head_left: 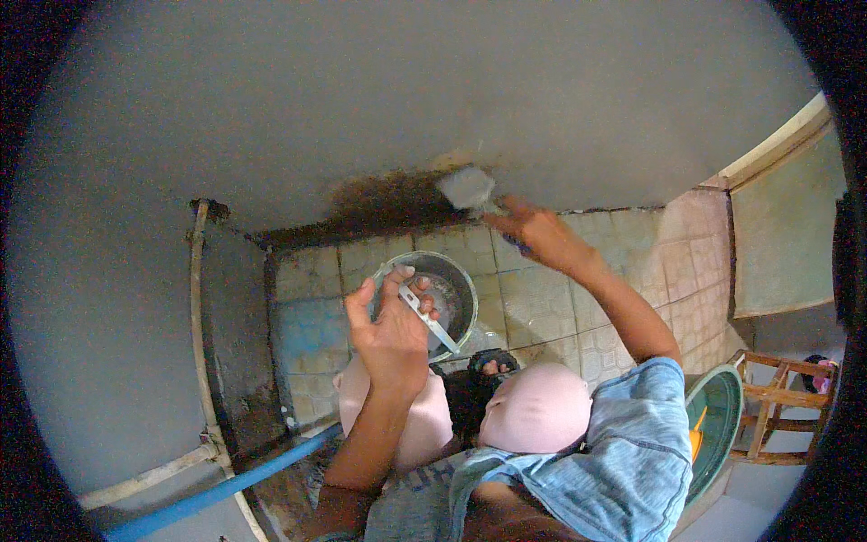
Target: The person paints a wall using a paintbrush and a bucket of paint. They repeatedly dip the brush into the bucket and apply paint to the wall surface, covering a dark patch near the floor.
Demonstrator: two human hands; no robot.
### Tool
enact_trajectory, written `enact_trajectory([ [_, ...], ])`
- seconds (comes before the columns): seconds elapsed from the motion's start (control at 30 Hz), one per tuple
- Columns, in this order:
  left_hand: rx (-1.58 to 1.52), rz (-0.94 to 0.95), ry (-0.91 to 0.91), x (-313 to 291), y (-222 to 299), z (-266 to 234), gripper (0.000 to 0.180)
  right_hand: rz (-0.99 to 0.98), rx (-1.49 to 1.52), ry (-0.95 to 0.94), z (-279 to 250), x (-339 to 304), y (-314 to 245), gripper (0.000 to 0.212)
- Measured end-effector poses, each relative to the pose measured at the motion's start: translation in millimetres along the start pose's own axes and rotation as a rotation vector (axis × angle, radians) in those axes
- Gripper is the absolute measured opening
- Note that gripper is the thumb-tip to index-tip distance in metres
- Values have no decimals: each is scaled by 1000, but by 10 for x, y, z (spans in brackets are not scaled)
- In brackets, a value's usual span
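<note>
My right hand (546,239), a little blurred, grips a putty knife with a broad whitish blade (467,188). That blade lies against the lower grey wall (506,99), beside a dark stained patch (384,200). Part of a blue handle shows under the fingers. Above a round bucket (471,312), my left hand (393,325) holds a long, flat, pale strip (428,321) with a slot in it, its fingers bent around the strip and its thumb sticking out. Greyish-white matter shows inside the bucket, partly hidden by the left hand.
Pale tiles (542,303) cover the floor below the wall. A blue pipe (226,483) and a white pipe (200,325) run at the left. A green basin (727,434) and a wooden rack (777,397) stand at the right, near my elbow. My knees (537,411) are close to the bucket.
</note>
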State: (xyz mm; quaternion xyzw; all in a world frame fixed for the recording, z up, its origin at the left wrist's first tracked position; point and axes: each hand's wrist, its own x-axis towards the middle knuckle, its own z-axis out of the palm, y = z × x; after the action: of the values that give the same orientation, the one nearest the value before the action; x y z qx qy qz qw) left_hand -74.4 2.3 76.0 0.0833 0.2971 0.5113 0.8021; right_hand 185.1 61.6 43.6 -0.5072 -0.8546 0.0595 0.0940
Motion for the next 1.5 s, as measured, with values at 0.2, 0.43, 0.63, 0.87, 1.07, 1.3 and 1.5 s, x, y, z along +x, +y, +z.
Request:
enact_trajectory([
  [0.2,-93,-5,-61,4,-4,-135,53,21,18,358,-347,-79,-176,61],
  [0.43,-25,-32,6,-41,30,66,49,-33,-81,582,447,-11,-48,57],
  [0.63,-14,-16,-8,-49,42,81,48,46,50,228,1114,-116,-42,55],
  [0.87,-46,-4,-29,-75,77,73,48,34,76,518,271,163,-277,57],
  [1.07,-48,-1,-27,-67,79,89,49,-9,7,608,740,18,-198,59],
  [1.3,5,15,-40,1,16,-38,53,27,69,385,1235,-27,-30,59],
  [1.5,-40,-18,-16,-2,16,-8,54,23,83,541,362,22,-47,54],
])
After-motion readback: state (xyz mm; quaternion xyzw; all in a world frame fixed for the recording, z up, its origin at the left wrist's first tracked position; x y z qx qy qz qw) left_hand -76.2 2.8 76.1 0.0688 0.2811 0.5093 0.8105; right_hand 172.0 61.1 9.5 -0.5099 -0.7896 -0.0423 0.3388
